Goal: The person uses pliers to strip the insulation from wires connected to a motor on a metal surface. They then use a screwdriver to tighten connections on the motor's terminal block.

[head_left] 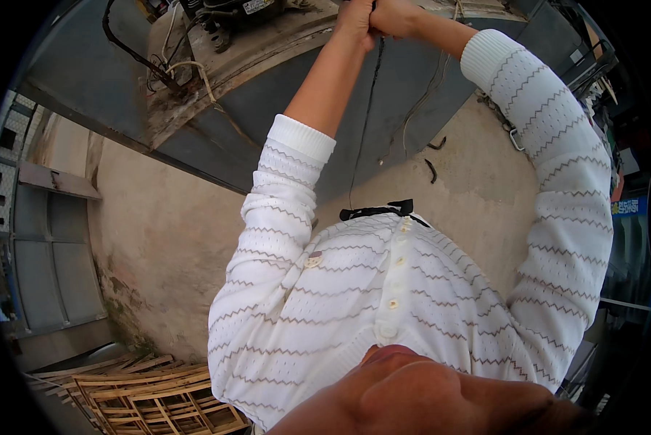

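At the top edge, my left hand (356,20) and my right hand (394,17) are pressed together, with fingers curled closed. A bit of something dark shows between them, but the frame cuts it off and I cannot make out what it is. Below them a thin black cord (373,80) hangs down in front of a grey metal panel (296,101). Whether the hands grip that cord cannot be told. To their left, a black motor-like unit (242,13) with a pale label sits on a dirty metal ledge (227,61).
Loose black and white wires (177,69) trail over the ledge's left part. Thin pale wires (420,109) dangle at right. Dark scraps (432,171) lie on the concrete floor (166,239). Wooden slatted frames (159,399) are at lower left, and a metal handle (515,139) is at right.
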Demonstrator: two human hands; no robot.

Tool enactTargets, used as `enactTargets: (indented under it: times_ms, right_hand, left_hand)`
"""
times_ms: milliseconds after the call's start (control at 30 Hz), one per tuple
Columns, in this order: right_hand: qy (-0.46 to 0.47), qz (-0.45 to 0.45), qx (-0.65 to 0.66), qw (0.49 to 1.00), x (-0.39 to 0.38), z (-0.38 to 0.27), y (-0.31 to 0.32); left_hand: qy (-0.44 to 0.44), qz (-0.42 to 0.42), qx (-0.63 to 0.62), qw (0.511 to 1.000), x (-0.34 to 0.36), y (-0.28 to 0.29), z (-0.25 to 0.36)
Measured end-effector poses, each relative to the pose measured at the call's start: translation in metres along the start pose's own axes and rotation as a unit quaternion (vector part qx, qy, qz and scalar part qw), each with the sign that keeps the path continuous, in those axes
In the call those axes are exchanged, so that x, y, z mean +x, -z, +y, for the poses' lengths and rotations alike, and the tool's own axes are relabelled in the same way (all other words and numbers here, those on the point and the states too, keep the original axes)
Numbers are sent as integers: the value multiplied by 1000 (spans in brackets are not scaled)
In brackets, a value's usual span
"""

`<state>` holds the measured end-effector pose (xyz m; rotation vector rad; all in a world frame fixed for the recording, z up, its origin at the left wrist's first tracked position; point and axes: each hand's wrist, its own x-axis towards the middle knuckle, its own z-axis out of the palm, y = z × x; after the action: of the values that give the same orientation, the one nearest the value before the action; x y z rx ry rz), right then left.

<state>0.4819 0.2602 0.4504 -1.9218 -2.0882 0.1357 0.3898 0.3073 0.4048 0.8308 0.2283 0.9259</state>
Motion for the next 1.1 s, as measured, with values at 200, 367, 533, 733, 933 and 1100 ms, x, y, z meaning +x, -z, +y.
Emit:
enactTargets:
  times_ms: [200, 367, 533, 733, 933, 1100]
  right_hand:
    - [64, 59, -56, 995, 2, 6, -7]
    - [55, 111, -49, 991, 2, 9, -14]
    - [41, 155, -23, 987, -14, -4, -6]
    - [176, 134, -15, 975, 8, 27, -24]
    - [133, 163, -24, 977, 7, 27, -31]
    - [155, 152, 30, 976, 15, 30, -29]
  left_hand:
    - [-7, 94, 27, 995, 5, 3, -1]
    - [-30, 89, 21, 995, 11, 6, -6]
    - [-36, 109, 38, 993, 8, 3, -7]
    - [-65, 169, 138, 974, 1, 4, -3]
    - [-85, 228, 238, 940, 8, 9, -10]
    - [-27, 172, 191, 966, 15, 8, -3]
